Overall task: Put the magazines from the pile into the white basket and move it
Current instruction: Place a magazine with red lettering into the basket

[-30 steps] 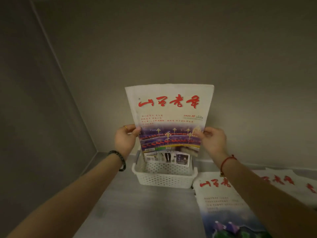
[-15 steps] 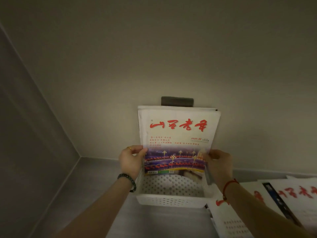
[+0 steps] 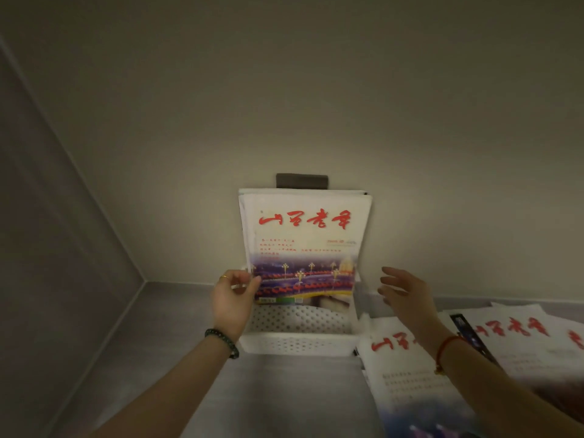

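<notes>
My left hand [image 3: 232, 298] pinches the upright magazine [image 3: 305, 248] in the white basket [image 3: 297, 344]; my right hand [image 3: 407, 294], fingers spread and holding nothing, is nearer the pile [image 3: 407, 374] at right.

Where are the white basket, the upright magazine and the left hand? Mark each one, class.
white basket [image 3: 297, 344]: head view, perforated front wall.
upright magazine [image 3: 305, 245]: head view, middle of its cover.
left hand [image 3: 233, 301]: head view, back of the hand.

dim, warm light pools on the wall [image 3: 316, 121] mid-frame and fades toward dark corners; wide-angle bending shows at the edges, and the lower right is smeared by blur.
</notes>
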The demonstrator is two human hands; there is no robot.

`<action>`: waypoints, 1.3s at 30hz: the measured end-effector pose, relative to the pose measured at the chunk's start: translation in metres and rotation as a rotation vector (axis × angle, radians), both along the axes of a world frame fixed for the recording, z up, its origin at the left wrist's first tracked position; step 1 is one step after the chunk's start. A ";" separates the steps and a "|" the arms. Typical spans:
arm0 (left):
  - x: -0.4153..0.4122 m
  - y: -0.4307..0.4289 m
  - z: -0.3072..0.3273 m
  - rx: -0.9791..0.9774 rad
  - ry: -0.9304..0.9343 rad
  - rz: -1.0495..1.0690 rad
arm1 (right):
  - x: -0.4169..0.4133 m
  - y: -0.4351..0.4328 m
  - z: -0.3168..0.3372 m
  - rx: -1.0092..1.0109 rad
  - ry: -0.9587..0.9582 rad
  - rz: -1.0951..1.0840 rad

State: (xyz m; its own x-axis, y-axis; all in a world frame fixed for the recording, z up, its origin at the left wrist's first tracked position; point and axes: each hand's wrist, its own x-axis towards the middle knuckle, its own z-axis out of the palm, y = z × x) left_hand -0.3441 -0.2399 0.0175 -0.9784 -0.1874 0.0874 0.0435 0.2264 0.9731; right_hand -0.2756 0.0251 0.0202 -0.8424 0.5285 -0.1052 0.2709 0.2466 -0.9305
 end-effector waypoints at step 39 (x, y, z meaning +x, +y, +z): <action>0.268 0.202 -0.042 0.280 -0.584 -0.601 | 0.271 0.185 -0.065 -0.042 -0.304 0.207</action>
